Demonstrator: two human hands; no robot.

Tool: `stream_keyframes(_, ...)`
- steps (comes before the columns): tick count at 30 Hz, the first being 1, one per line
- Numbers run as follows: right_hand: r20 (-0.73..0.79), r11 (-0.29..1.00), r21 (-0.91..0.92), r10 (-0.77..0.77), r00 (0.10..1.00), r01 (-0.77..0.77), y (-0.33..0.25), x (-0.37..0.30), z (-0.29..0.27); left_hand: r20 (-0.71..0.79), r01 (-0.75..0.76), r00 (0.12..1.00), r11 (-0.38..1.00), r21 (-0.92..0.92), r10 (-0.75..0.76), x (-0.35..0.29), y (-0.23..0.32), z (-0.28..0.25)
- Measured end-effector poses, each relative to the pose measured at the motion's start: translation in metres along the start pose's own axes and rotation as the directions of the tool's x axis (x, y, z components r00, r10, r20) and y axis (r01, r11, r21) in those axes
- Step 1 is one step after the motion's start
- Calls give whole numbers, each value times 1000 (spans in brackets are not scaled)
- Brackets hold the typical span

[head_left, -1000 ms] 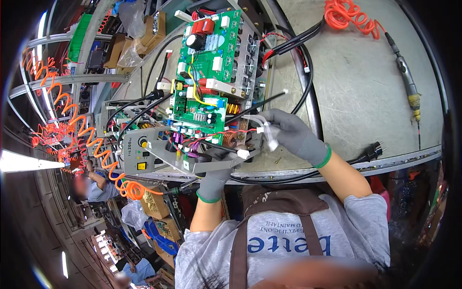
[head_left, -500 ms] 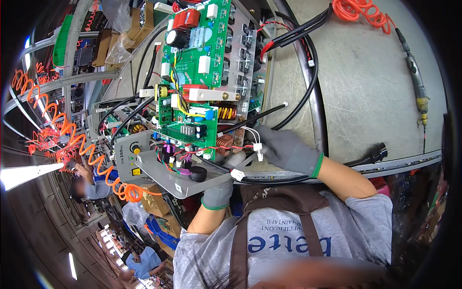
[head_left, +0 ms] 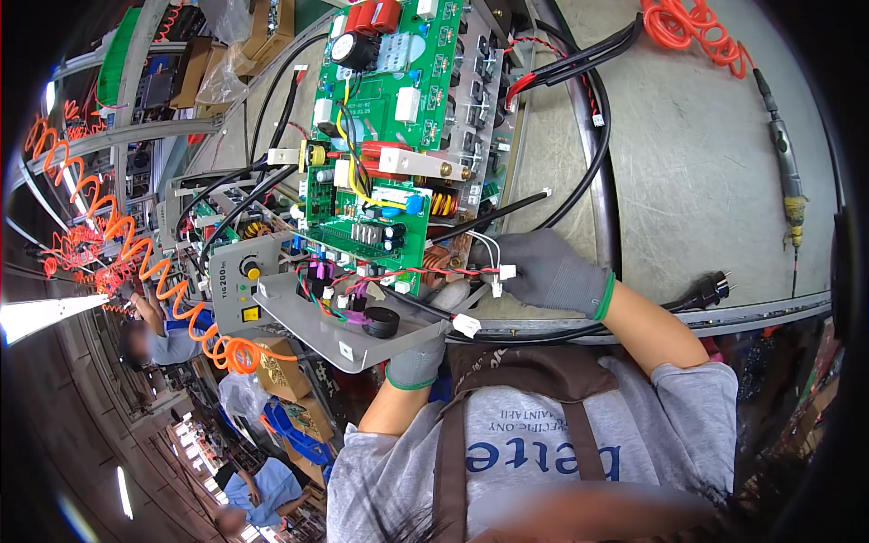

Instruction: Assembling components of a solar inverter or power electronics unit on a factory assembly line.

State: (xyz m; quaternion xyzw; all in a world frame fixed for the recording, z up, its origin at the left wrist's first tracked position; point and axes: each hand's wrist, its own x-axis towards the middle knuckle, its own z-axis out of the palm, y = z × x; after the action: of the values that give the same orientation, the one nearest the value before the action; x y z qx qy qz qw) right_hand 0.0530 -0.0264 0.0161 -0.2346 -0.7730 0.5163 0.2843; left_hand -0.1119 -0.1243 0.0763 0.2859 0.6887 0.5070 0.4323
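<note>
An opened welding machine stands before me, with a green circuit board upright on it and a grey front panel with a knob. A bent grey metal plate juts from its near side, carrying a black ring. My left hand, in a grey glove, reaches behind this plate; its fingertips show beside the copper coil, but its grip is mostly hidden. My gloved right hand has its fingers curled at the machine's near right corner, beside white plugs on thin wires. What it pinches is hidden.
A power screwdriver hangs on an orange coiled cord at the right. A black mains plug lies by the bench's front edge. Another machine stands left. Cardboard boxes and co-workers are farther left.
The machine, with its board and loose plugs, has shifted a little to the right. Both hands stay at its near side; the right hand has moved slightly right.
</note>
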Motion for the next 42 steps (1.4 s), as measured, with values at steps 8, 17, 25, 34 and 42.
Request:
stream_keyframes(8, 112, 992, -102, 81, 990, -70, -2, 7, -8, 51, -209, 976, 978, -15, 210, 3, -6, -3)
stream_keyframes(17, 259, 961, -276, 96, 961, -21, -5, 22, -21, 84, -167, 985, 961, 218, 152, 4, -2, -8)
stream_keyframes(25, 175, 922, -385, 24, 984, 45, 7, 11, 0, 107, -187, 980, 962, 200, 169, -1, 9, 7)
stream_keyframes(34, 39, 876, -446, -183, 982, 181, -13, 8, -26, 124, -181, 980, 955, 236, 155, 13, -21, -25)
stream_keyframes(42, 323, 876, -434, -69, 944, 212, -18, 42, -20, 211, 91, 968, 971, 220, -138, 14, -31, -51)
